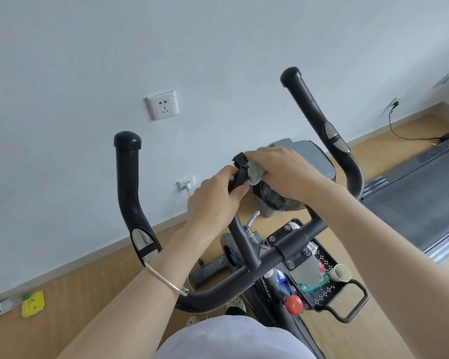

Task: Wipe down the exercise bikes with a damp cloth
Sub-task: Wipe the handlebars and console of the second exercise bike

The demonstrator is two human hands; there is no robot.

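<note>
A black exercise bike [293, 243] stands right in front of me, its two curved handlebars rising at left [128, 177] and right [314, 110]. Between them a black console bracket [240, 169] sticks up on the centre post. My left hand [213, 200] grips this bracket from the left. My right hand [280, 172] holds a pale green cloth [255, 173] bunched against the bracket's right side. A silver bangle circles my left wrist.
A grey bin [303, 174] with a black liner sits behind the bike by the white wall. A treadmill [423, 200] lies at right. The bike's perforated tray [322, 275] holds a cup and small items. Wall sockets and yellow packets are at left.
</note>
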